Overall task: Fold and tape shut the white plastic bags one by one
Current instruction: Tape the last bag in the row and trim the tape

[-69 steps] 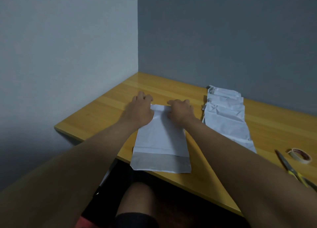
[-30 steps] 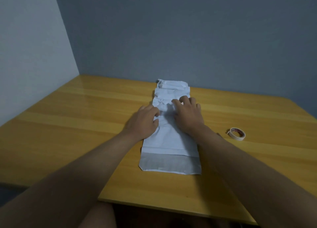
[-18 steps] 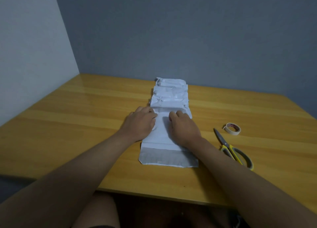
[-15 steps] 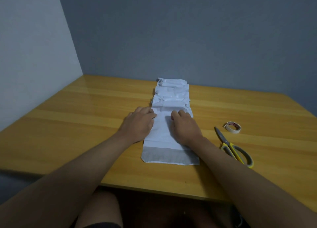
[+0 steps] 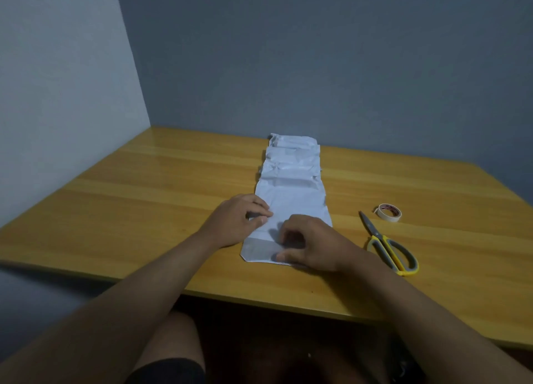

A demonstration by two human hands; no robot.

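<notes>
Bags (image 5: 291, 167) of white plastic lie overlapping in a row down the middle of the wooden table (image 5: 144, 210), the nearest bag (image 5: 294, 207) flat under both hands. The left hand (image 5: 239, 220) rests on its left edge, fingertips pinching the plastic. The right hand (image 5: 308, 245) sits on the near, greyish end of the bag, fingers curled down onto it. To the right lie yellow-handled scissors (image 5: 388, 246) and, just beyond them, a tape roll (image 5: 388, 212)
</notes>
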